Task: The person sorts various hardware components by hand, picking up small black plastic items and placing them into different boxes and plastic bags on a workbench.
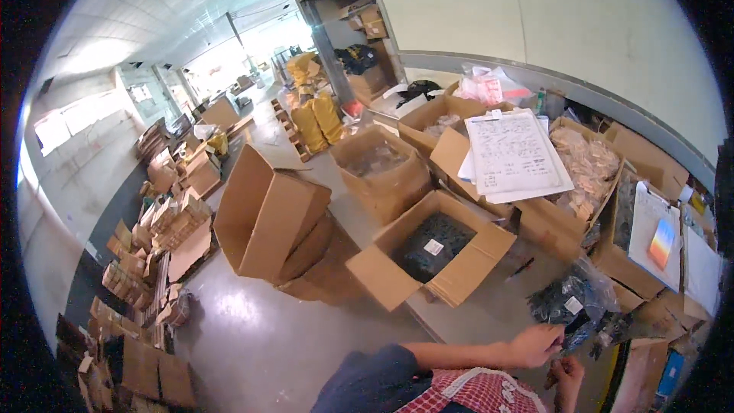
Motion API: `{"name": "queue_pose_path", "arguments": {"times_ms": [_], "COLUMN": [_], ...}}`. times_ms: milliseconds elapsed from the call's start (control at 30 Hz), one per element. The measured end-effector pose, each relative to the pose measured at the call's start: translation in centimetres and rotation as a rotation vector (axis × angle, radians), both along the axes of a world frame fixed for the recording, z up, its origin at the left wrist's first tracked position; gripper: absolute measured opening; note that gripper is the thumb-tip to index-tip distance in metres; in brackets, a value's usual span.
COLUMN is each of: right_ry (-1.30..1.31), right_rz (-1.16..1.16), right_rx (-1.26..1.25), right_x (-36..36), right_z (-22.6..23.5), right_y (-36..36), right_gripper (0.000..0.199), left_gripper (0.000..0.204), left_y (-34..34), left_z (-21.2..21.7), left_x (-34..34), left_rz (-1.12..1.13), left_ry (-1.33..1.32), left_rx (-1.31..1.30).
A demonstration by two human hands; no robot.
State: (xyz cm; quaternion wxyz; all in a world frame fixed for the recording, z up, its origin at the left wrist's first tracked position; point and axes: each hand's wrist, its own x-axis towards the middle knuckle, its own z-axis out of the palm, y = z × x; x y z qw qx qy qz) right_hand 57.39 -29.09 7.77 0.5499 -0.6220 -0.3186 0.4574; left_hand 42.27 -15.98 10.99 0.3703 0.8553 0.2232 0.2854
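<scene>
Left hand [535, 345] reaches across from the lower middle, forearm bare, fingers curled and pinching the lower edge of a clear plastic bag [573, 302] of small dark parts; the bag sits on the grey table [489, 313] near its front right corner, with a white label on its side. Right hand [567, 371] is just below the left, fingers curled in toward the palm; whether they grip anything, cannot tell, the view is too small. The two hands are close, nearly touching. A red checked cloth [478, 391] lies at the bottom edge under the forearm. Just beyond the hands, a bare strip of table runs left to its front edge, which drops to the floor [260, 336]. Behind this strip, an open cardboard box [459, 271] of dark parts, flaps spread, one flap overhanging the table edge. To the right, more open boxes, one topped by a clipboard with a coloured card [654, 233]. Farther back, a sheet of paper [516, 153] rests across two boxes, beside a box of pale brown pieces [585, 164]. On the floor left of the table, a large box [267, 214] lies tipped on its side; open floor around it. Far left, stacks of flattened cardboard [164, 222] line the aisle.
</scene>
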Motion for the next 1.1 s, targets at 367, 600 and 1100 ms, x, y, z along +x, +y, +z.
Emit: {"name": "queue_pose_path", "arguments": {"times_ms": [367,600,1100], "right_ry": [-0.047,0.017,-0.387], "right_rz": [0.007,0.055,-0.124], "right_rx": [0.092,-0.033,0.102], "right_x": [-3.1,-3.3,-2.1], "right_z": [1.8,4.0,0.1], "right_y": [-0.1,-0.4,0.0], "right_gripper": [0.022,0.018,0.018], "left_gripper": [0.049,0.027,0.039], "left_y": [0.1,0.2,-0.3], "left_z": [-1.6,-5.3,1.4], "left_x": [-0.1,1.0,-0.6], "left_rz": [-0.306,-0.373,-0.168], "left_ry": [0.339,0.062,0.452], "left_rx": [-0.218,-0.294,-0.244]}}
